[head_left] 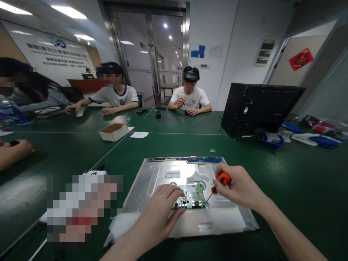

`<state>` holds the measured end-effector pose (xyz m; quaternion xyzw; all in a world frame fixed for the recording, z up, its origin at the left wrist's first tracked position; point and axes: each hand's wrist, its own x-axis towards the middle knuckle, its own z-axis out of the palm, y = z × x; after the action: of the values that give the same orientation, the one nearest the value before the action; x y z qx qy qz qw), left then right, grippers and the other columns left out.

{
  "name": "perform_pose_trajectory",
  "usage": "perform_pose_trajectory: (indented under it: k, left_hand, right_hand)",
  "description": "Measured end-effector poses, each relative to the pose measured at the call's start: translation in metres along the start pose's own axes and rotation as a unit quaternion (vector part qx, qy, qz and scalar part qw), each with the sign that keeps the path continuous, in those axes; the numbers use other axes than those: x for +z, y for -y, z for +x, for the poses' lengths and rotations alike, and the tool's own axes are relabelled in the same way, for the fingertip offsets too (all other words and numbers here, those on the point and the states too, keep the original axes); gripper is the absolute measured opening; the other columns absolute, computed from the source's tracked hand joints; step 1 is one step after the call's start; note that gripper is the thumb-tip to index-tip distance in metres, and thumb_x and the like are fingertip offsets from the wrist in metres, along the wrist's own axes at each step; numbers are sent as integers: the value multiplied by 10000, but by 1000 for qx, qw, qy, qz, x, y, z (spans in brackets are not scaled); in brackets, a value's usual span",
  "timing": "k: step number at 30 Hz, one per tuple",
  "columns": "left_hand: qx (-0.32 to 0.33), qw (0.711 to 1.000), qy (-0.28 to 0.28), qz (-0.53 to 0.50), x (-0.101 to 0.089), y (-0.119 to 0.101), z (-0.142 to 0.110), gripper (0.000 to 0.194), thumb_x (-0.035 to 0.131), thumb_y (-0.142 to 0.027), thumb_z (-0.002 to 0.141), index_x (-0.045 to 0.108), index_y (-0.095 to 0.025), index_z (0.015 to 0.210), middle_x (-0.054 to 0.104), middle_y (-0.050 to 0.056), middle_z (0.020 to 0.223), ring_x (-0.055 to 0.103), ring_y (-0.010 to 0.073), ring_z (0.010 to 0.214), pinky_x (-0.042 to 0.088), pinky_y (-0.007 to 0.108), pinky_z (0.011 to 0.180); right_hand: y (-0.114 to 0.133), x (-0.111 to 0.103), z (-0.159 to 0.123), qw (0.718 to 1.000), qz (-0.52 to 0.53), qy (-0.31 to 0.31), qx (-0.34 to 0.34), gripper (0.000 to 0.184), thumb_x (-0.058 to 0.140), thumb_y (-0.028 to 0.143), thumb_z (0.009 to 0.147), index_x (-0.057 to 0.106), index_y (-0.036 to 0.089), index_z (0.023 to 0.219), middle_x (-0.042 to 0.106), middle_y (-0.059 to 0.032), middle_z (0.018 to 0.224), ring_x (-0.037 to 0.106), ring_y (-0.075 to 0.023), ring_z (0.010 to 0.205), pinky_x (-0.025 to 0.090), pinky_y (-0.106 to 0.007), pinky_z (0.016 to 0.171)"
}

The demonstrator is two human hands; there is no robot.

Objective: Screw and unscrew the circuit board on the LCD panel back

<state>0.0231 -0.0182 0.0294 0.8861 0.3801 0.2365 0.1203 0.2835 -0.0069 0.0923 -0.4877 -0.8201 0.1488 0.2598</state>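
Note:
A green circuit board (199, 194) lies on the metal back of a display panel (160, 177), which rests flat on the table. My left hand (163, 208) grips the board's left end, with curved fingers over it and the thumb by its front edge. In my right hand (235, 183) is a screwdriver (223, 178) with an orange and black handle, held at a slant. Its shaft points down to the board's right front corner; I cannot tell whether the tip sits on a screw. Pale tape or film lies behind the board, and a blue circuit strip (174, 159) runs along the panel's far edge.
Across the green table (187, 145) stand an open white box (114, 132) and a black monitor (261, 108). Beside the monitor are a blue tray (273, 140) and gloves (326, 141). Several people sit around the table. A blurred-out item (84, 206) lies left of the panel.

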Motion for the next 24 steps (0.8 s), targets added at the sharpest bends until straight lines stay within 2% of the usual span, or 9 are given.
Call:
perform_pose_trajectory:
  k: [5, 11, 18, 24]
  left_hand:
    - [9, 997, 79, 2, 23, -18, 42, 224, 658, -184, 778, 572, -195, 985, 605, 56, 1071, 537, 249, 1007, 415, 421, 911]
    - [40, 991, 127, 15, 40, -17, 58, 84, 627, -166, 757, 578, -178, 825, 624, 43, 937, 558, 224, 939, 393, 391, 923]
    - [45, 995, 95, 1, 51, -16, 52, 60, 581, -120, 784, 574, -176, 802, 629, 31, 880, 566, 205, 881, 374, 393, 933]
    - [52, 995, 73, 45, 58, -20, 48, 78, 550, -101, 833, 582, -170, 814, 629, 41, 889, 571, 205, 862, 377, 397, 939]
  right_hand:
    - [-3, 5, -1, 1000, 5, -3, -9, 76, 561, 208, 826, 507, 188, 777, 534, 40, 652, 491, -102, 554, 384, -237, 539]
    - [-7, 9, -2, 1000, 14, -9, -10, 93, 560, 203, 818, 486, 198, 763, 521, 44, 643, 482, -104, 549, 378, -236, 527]
    - [-9, 7, -6, 1000, 4, -23, -14, 94, 554, 187, 811, 475, 201, 761, 524, 45, 643, 488, -99, 550, 377, -232, 535]
    - [-8, 5, -7, 1000, 1, -2, 5, 82, 536, 217, 838, 481, 197, 780, 546, 30, 672, 509, -112, 572, 391, -244, 553]
